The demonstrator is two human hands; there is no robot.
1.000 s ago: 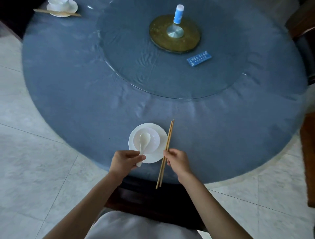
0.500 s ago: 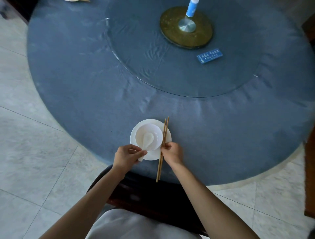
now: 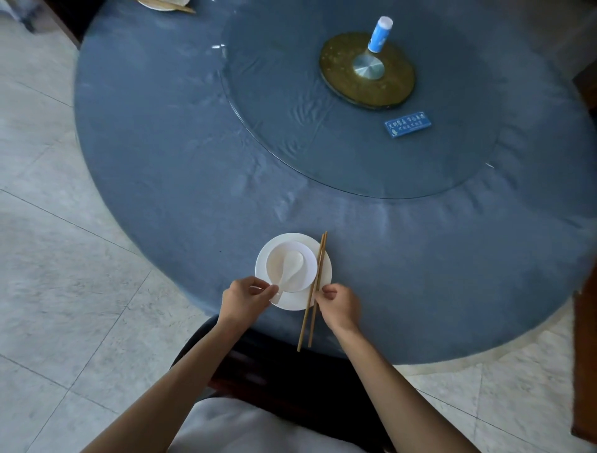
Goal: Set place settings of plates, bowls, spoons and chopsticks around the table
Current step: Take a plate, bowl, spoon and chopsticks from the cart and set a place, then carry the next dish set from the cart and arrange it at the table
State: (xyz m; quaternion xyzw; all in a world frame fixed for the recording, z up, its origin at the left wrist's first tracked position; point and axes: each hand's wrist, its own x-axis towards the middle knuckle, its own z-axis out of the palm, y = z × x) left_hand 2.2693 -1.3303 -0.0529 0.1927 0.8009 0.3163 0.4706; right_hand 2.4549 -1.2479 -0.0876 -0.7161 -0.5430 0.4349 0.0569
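Observation:
A white plate (image 3: pixel 325 275) lies near the front edge of the round blue table (image 3: pixel 193 161). On the plate stands a white bowl (image 3: pixel 305 258) with a white spoon (image 3: pixel 289 268) lying in it, handle toward me. My left hand (image 3: pixel 244 299) pinches the spoon's handle at the plate's near left rim. A pair of wooden chopsticks (image 3: pixel 312 291) lies across the plate's right side, its near ends past the table edge. My right hand (image 3: pixel 339 305) pinches the chopsticks at their middle.
A glass turntable (image 3: pixel 290 113) covers the table's middle, with a brass hub (image 3: pixel 366 69), a blue-and-white cylinder (image 3: pixel 380 34) and a blue card (image 3: pixel 407 124). Another setting (image 3: pixel 164 4) sits at the far left edge. A dark chair (image 3: pixel 274 365) stands below my arms; tiled floor on the left.
My right hand slid the chopsticks left from beside the plate onto its right rim. My left hand stayed on the spoon handle. The view shifted left.

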